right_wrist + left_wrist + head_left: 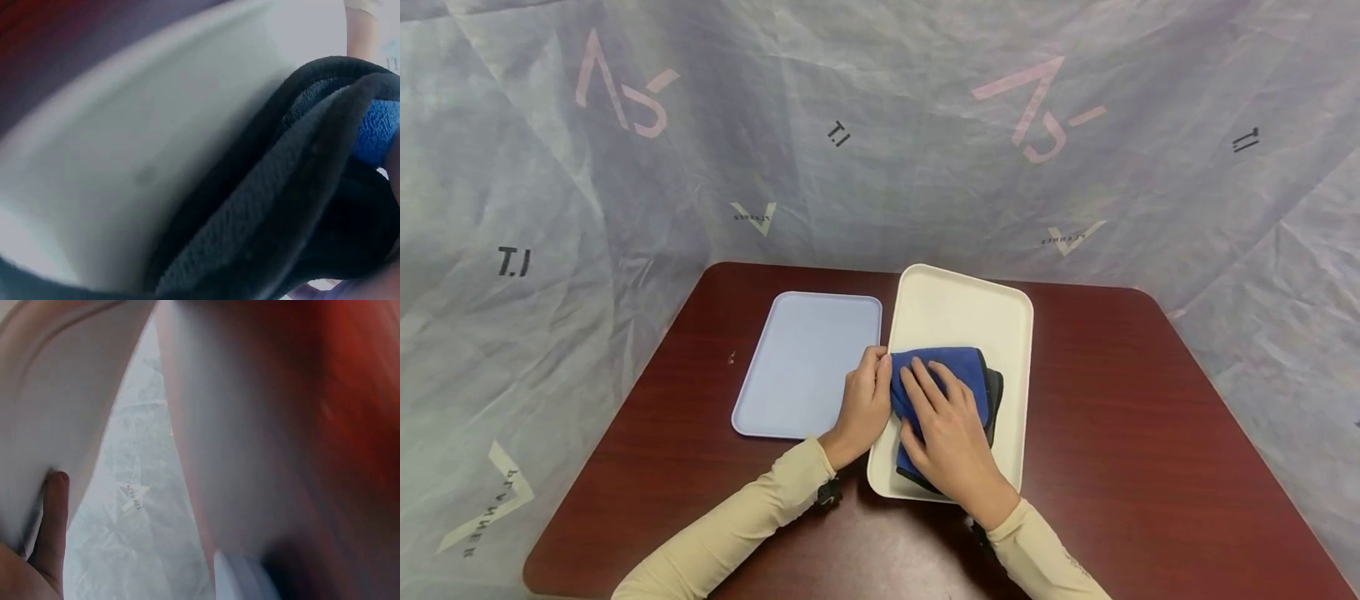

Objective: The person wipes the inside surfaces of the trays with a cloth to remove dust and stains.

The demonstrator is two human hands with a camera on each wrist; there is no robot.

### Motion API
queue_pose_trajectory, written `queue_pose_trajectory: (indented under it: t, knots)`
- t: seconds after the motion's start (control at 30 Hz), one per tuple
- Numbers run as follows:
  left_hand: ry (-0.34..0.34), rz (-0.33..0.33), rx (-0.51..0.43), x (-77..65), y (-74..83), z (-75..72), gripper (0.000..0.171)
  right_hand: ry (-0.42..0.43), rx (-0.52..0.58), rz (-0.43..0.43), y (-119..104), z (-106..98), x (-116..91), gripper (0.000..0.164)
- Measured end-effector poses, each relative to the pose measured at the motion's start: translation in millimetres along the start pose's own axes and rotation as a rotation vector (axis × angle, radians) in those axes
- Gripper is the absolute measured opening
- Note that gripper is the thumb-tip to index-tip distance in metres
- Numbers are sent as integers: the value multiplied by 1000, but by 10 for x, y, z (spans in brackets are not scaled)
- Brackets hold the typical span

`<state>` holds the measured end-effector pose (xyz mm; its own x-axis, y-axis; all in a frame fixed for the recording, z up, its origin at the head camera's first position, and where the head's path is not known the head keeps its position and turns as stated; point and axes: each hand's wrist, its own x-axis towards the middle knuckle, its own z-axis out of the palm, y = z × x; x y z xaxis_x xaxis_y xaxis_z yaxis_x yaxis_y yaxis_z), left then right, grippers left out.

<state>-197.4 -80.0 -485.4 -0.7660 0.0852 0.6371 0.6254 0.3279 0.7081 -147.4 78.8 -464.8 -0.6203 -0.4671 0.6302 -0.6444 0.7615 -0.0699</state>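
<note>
A cream-white tray (958, 304) tilts above the table, and a gap shows under it in the left wrist view. My left hand (863, 408) grips its left rim, with a finger (53, 519) against the tray's surface in the left wrist view. Folded blue cloth (951, 360) with dark edging lies in the tray's near half, over a grey layer that sticks out at the right. My right hand (951, 433) rests on top of the cloth with its fingers spread. In the right wrist view the cloth's dark edges (275, 194) stand in loose folds.
A light-blue tray (808, 367) lies flat on the dark red table (1112, 433), just left of the cream-white one. Grey printed fabric (880, 167) hangs behind the table and along both sides.
</note>
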Motion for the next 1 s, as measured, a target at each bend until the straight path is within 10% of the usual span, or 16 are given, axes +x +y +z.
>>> queue_pose_trajectory:
  t: [0.27, 0.57, 1.0]
  knots:
    - [-17, -100, -59, -10, 21, -1, 35, -43, -6, -21, -23, 11, -95, 57]
    - [64, -47, -77, -6, 22, 39, 24, -33, 0, 23, 8, -25, -138, 56]
    - [8, -46, -128, -4, 3, 9, 27, 16, -9, 127, 320, -157, -296, 53]
